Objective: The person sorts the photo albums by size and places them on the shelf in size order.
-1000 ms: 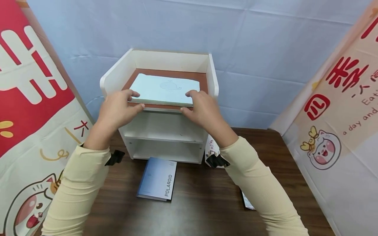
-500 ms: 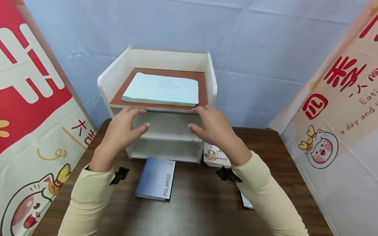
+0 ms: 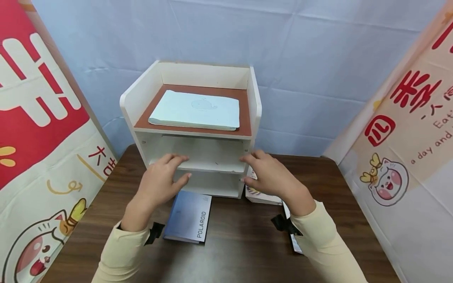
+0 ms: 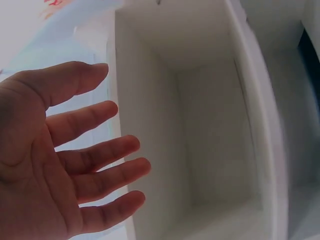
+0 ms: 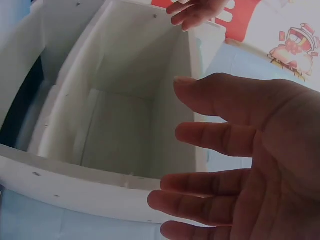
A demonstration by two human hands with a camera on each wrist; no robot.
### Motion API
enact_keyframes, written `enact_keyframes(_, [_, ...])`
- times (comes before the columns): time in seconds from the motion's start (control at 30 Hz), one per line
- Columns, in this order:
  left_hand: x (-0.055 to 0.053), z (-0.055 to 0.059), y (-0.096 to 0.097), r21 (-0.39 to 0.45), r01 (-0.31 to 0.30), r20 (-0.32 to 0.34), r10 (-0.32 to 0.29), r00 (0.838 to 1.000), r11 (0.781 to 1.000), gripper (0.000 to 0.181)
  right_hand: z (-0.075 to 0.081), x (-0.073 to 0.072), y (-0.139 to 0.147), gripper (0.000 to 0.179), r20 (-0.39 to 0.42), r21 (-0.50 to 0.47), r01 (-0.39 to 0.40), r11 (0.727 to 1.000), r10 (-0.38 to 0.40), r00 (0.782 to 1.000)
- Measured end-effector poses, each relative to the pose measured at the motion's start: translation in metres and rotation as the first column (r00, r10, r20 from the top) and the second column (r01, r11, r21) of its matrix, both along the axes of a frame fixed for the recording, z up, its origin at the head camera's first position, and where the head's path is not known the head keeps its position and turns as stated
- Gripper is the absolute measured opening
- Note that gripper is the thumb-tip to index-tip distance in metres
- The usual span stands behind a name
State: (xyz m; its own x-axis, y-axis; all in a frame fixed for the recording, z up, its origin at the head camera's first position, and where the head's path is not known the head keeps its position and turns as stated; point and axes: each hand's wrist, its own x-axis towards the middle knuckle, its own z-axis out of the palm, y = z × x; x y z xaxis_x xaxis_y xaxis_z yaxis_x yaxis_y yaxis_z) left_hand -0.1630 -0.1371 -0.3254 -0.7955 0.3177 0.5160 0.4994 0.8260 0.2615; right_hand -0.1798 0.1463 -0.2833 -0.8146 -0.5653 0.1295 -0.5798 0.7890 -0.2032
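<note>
In the head view a pale blue pad with a small whale drawing [image 3: 194, 110] lies flat on the brown top of a white shelf unit [image 3: 253, 106]. My left hand [image 3: 155, 184] hovers in front of the shelves with relaxed, spread fingers and holds nothing. Opposite it, my right hand [image 3: 274, 175] is likewise loosely spread, near the unit's right side. Both wrist views show bare palms, the left hand [image 4: 75, 155] and the right hand [image 5: 240, 155], facing the white compartments. Below my left hand a blue book marked POLAROID [image 3: 188, 216] lies on the table.
Beside the unit's right foot sits a printed white box-like item [image 3: 263, 196], partly behind my right hand. A dark-edged flat item [image 3: 295, 243] is mostly covered by my right forearm. The wooden table [image 3: 240, 243] is bordered by hanging cloths [image 3: 301, 78].
Both hands have left the pad's front corners and drawn back and down toward me, moving to the right a little. The pad stays on the shelf top.
</note>
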Motion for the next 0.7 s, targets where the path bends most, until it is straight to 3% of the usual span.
enact_keyframes(0.3, [0.017,-0.039,0.022,0.013,-0.016,-0.043,0.016,0.999,1.000,0.040,-0.025,0.013,0.019,0.044,-0.003,-0.057,0.007,0.998,-0.007,1.000])
enact_keyframes(0.5, [0.024,-0.062,0.041,0.008,-0.036,0.002,0.036,0.999,0.999,0.039,-0.036,0.024,0.035,0.044,-0.051,-0.053,0.003,0.999,-0.005,0.999])
enact_keyframes(0.7, [0.031,-0.078,0.059,-0.015,-0.033,0.084,0.034,0.996,0.999,0.037,-0.052,0.033,0.048,0.046,-0.018,-0.045,0.030,0.999,-0.031,0.999])
